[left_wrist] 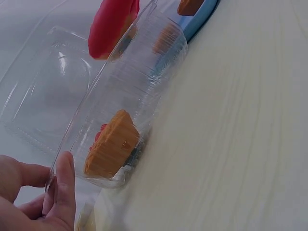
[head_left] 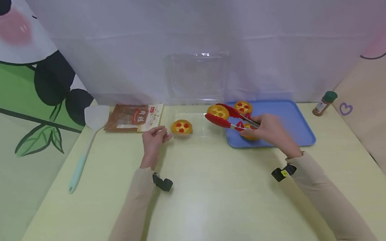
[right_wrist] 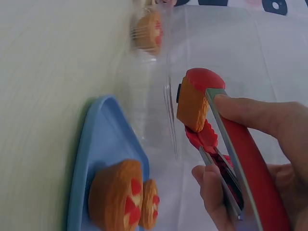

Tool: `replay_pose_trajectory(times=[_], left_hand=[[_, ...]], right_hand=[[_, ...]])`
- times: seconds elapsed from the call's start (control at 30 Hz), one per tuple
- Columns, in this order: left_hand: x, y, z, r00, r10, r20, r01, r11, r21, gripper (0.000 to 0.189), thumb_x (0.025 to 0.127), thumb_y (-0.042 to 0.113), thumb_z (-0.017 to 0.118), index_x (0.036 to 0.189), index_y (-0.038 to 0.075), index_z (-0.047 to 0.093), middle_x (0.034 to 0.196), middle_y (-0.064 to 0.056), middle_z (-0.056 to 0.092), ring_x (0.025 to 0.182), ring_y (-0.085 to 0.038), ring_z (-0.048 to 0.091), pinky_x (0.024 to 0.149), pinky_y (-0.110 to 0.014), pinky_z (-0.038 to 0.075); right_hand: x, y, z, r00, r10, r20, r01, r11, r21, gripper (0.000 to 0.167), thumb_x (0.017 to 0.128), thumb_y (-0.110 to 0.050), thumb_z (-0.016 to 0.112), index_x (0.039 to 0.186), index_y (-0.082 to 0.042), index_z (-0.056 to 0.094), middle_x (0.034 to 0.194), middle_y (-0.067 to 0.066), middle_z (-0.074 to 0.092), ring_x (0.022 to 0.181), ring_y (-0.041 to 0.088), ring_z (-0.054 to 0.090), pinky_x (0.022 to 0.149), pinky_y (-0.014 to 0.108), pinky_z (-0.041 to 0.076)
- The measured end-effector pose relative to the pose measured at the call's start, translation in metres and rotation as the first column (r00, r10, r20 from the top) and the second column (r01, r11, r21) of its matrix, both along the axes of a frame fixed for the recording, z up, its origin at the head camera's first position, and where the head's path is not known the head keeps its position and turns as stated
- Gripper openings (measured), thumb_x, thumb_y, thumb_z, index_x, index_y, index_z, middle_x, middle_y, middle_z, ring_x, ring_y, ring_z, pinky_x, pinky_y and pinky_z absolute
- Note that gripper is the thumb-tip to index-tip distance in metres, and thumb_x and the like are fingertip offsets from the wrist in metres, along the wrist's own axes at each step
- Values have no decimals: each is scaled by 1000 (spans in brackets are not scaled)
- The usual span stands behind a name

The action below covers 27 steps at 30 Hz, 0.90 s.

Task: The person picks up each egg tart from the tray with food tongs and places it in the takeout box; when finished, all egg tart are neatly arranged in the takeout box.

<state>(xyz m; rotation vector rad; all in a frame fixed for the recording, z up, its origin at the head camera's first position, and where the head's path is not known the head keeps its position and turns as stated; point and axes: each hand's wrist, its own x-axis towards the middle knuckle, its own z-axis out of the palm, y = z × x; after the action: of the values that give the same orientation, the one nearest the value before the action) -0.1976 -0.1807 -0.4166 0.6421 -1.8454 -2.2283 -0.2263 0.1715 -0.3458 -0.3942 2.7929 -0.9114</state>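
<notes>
My left hand (head_left: 153, 142) pinches the near left rim of a clear plastic clamshell box (head_left: 199, 125), whose lid (head_left: 197, 78) stands raised against the backdrop. Inside the box, at its left end, sits a golden pastry with red spots (head_left: 181, 127). In my right hand (head_left: 274, 131) is a pair of red-tipped metal tongs (right_wrist: 255, 187). Between the tong tips another golden pastry (head_left: 218, 111) is held, above the box's right end. Two more pastries lie on the blue tray (head_left: 280, 115): one at the back (head_left: 243, 107), one partly hidden under my right hand (head_left: 249, 136).
Left of the box lies a brown and white food packet (head_left: 134, 118). A white spatula with a pale blue handle (head_left: 81, 167) is at the table's left edge. A green-capped spice bottle (head_left: 324, 103) stands at the back right. The backdrop closes off the rear.
</notes>
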Motion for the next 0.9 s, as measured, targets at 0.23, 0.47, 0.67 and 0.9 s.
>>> replay_pose_trajectory(times=[0.23,0.47,0.67,0.9], left_hand=[[2,0,-4,1000,1,-22,-1,1000,-1,32,94,-2,59,122,-16,56,80,-10,60,59,-7,67,68,-20,62],[1,1,-2,1000,-2,-8,2,1000,-3,31,94,-2,59,122,-15,57,81,-11,60,59,-6,67,68,-20,61],[0,2,-2,1000,-6,-12,6,1000,8,33,93,-3,60,123,-16,55,79,-10,60,58,-7,67,66,-19,61],[-1,0,-2,999,-7,-37,8,1000,23,33,93,-5,59,123,-18,54,69,-2,58,57,-7,67,64,-19,61]], right_hand=[[-18,-38,-7,998,60,5,-60,998,7,51,79,-41,80,97,6,68,52,-5,20,44,10,16,42,22,15],[-26,-59,-8,997,79,-19,-79,997,3,57,78,-38,80,58,-14,32,57,-3,18,48,12,15,46,25,13],[-28,-68,-11,998,67,-9,-67,998,2,53,79,-29,80,58,-13,35,58,-2,18,49,14,17,46,26,15],[-25,-76,-12,995,71,-75,-65,994,84,51,80,-28,79,60,-12,35,60,-3,17,49,12,17,46,24,15]])
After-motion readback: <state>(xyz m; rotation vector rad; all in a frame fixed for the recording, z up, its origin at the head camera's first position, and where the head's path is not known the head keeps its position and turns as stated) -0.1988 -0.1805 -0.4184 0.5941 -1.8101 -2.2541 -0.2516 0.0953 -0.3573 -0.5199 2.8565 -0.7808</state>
